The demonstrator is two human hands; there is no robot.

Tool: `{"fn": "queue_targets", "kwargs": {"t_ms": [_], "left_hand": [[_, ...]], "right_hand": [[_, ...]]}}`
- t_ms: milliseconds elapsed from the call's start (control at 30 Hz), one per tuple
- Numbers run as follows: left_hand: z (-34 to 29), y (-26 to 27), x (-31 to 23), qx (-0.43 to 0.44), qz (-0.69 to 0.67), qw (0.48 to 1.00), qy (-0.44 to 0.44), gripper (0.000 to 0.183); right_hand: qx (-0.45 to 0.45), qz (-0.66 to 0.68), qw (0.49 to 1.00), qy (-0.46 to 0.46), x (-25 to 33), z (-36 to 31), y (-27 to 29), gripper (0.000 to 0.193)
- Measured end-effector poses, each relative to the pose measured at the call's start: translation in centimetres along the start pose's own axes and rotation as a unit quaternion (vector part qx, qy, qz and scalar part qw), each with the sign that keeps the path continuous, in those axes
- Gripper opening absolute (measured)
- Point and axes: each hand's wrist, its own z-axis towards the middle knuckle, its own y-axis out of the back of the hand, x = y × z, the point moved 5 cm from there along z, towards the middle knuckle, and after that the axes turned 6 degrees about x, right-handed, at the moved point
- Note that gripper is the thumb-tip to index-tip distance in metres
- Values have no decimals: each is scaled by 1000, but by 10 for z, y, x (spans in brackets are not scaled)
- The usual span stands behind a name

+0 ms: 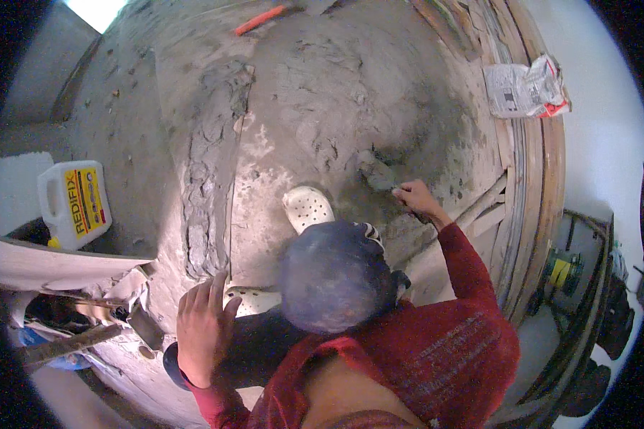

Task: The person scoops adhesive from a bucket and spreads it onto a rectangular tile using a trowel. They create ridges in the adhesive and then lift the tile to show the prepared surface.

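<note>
My right hand (416, 200) is closed around the handle of a trowel (377, 173), whose blade is coated in grey mortar. The blade rests on or just above wet mortar (322, 107) spread over the floor ahead of me. Fingers stretched out, my left hand (204, 325) holds nothing and hovers by my bent leg. It is close to the near end of a long raised strip of mortar (211, 171), which runs away from me along a straight edge. My knee (336, 275) in dark trousers juts up between my hands.
A pale clog (308, 207) stands near the trowel. At left is a white jug (79, 204) with a yellow label, beside a curved board (71, 261). An orange-red bar (260, 20) lies far off. A crumpled bag (526, 87) sits on wooden planks (533, 164) at right.
</note>
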Motion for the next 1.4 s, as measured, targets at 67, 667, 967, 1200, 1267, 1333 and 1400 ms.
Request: {"fn": "queue_targets", "kwargs": {"t_ms": [67, 667, 967, 1200, 1267, 1333, 1400], "left_hand": [[-4, -1, 4, 1, -5, 1000, 20, 47], [-36, -19, 9, -63, 24, 997, 47, 51], [-50, -17, 9, -113, 15, 993, 22, 47], [-51, -26, 8, -110, 40, 993, 30, 50], [-52, -26, 9, -114, 40, 992, 24, 50], [-51, -25, 10, -106, 44, 993, 27, 50], [-51, -23, 10, -104, 49, 993, 24, 49]], "right_hand": [[68, 151, 984, -63, 47, -21, 9, 31], [-240, -325, 709, 579, 381, 67, -41, 27], [-212, -389, 684, 580, 406, 57, -49, 31], [-191, -369, 689, 594, 401, 61, -51, 29], [-175, -376, 702, 578, 401, 53, -51, 28], [-174, -378, 705, 574, 404, 49, -49, 27], [-187, -374, 698, 582, 408, 47, -45, 26]]}}
